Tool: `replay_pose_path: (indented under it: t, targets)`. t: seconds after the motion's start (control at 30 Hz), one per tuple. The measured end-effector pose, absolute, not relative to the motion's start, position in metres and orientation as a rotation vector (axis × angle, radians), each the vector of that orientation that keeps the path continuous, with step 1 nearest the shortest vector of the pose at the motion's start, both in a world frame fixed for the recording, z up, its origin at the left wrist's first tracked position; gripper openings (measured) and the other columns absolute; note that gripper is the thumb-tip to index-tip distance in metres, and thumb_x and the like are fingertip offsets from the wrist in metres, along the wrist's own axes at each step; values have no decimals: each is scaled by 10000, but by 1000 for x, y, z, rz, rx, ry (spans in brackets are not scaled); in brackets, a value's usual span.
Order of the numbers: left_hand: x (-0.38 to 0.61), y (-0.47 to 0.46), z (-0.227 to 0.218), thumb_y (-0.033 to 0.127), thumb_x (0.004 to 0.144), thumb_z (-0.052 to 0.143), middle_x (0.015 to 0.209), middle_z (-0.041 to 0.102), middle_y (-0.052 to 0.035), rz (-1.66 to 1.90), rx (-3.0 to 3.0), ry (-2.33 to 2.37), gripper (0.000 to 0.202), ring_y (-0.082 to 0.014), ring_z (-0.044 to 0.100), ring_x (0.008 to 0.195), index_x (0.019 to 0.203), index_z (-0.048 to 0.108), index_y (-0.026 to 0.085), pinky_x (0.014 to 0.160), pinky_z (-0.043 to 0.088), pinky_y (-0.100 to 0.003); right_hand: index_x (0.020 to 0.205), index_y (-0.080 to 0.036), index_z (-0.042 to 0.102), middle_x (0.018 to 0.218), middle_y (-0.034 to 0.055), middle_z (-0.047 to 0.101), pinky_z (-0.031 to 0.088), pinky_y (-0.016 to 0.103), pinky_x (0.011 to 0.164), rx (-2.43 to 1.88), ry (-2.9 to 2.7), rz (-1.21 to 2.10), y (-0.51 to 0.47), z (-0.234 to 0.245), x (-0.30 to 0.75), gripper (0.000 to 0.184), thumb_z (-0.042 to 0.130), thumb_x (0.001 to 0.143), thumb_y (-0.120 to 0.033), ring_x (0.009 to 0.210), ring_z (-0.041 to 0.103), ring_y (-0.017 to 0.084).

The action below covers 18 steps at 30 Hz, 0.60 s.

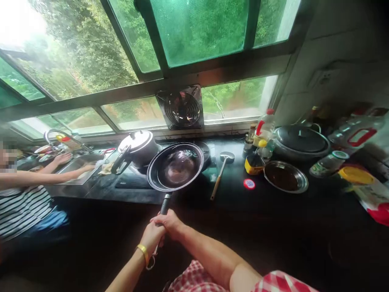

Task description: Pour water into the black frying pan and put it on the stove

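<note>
A dark wok [178, 168] with a long black handle is in front of me at the counter's near side, its inside shiny and dark. My left hand [154, 235], with a gold bracelet at the wrist, is wrapped round the lower handle. Just above it my right hand [170, 222] grips the same handle. To the right of the wok lies a spatula [221, 174] with a wooden handle, apart from both hands. A pressure cooker [138, 148] stands just left of the wok.
At the left, a person in a striped top [26, 207] reaches into the sink [82, 164]. On the right are a metal bowl [285, 177], a lidded pot [302, 142], a jar [328, 163] and oil bottles. A fan [181, 107] sits in the window behind.
</note>
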<state>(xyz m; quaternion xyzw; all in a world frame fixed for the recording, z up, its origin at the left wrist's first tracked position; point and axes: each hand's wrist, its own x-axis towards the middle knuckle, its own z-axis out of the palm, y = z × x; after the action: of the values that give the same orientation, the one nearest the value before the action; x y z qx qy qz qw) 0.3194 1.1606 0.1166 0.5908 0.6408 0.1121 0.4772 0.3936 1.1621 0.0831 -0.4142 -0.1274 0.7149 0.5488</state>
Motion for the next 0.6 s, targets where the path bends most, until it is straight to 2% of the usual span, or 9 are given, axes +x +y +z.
replay_pose_path:
  t: [0.2,0.3,0.47,0.6]
  targets:
    - [406,1234,117,209,632,524,376,420,56,276,1505,1493,63,-89,394,296,631,482,162,324,308,-189,632,-132,538,484,-8,547,341,189,303,-966,-373,1620,1231,86,482,110,582,538,-169,350,466,101]
    - [436,1258,113,202,646,535,379,428,57,273,1543,1461,63,-88,402,306,664,495,158,330,309,-184,652,-127,552,483,-4,551,326,187,303,-973,-388,1593,1251,86,514,100,560,556,-157,344,467,107]
    - [466,1272,105,176,659,515,394,427,47,247,1555,1446,60,-84,401,319,616,480,151,340,332,-192,661,-136,544,440,-23,517,337,194,316,-1007,-387,1584,1264,75,541,96,559,570,-160,331,443,101]
    - [475,1270,98,180,667,529,401,428,54,202,1547,1467,48,-92,411,319,688,523,138,335,337,-194,685,-130,570,435,-34,493,336,218,295,-1036,-411,1625,1259,67,552,115,560,594,-199,310,435,116]
